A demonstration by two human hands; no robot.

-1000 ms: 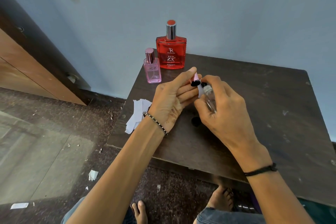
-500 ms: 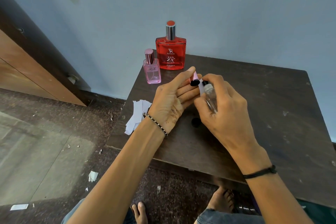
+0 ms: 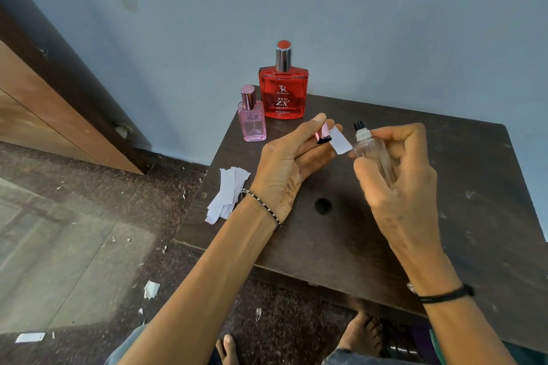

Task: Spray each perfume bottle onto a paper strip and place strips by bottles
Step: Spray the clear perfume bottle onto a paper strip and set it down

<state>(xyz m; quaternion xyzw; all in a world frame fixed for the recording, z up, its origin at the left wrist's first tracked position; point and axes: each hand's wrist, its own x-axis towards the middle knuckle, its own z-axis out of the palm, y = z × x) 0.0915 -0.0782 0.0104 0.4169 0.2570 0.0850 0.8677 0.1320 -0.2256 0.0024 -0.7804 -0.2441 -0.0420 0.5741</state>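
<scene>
Hands: apart, a narrow gap between them, both raised above the worktop (image 3: pixel 444 246).

Left hand (image 3: pixel 292 157): fingers mostly extended, thumb up. It pinches a paper strip (image 3: pixel 340 141), whose white free end projects toward the right hand. A pink metallic cap (image 3: pixel 323 135) is held in the same fingers, just beside the strip.

Right hand (image 3: pixel 397 187): fingers curled round a clear bottle (image 3: pixel 373 154), held nearly upright. Its black spray nozzle (image 3: pixel 359 126) stands clear above the fingers, close to the strip's end but not touching it.

Beyond the left hand, by the wall: red bottle (image 3: pixel 283 92), capped, upright. Pink bottle (image 3: pixel 252 121) is just beside it on the outer side, also capped and upright.

Outside the left wrist: loose pile of paper strips (image 3: pixel 228 194) at the worktop edge, some overhanging.

Below the gap between the hands: small black round object (image 3: pixel 322 205) on the worktop; cannot tell what it is.

Floor (image 3: pixel 74 246): scattered paper scraps.
</scene>
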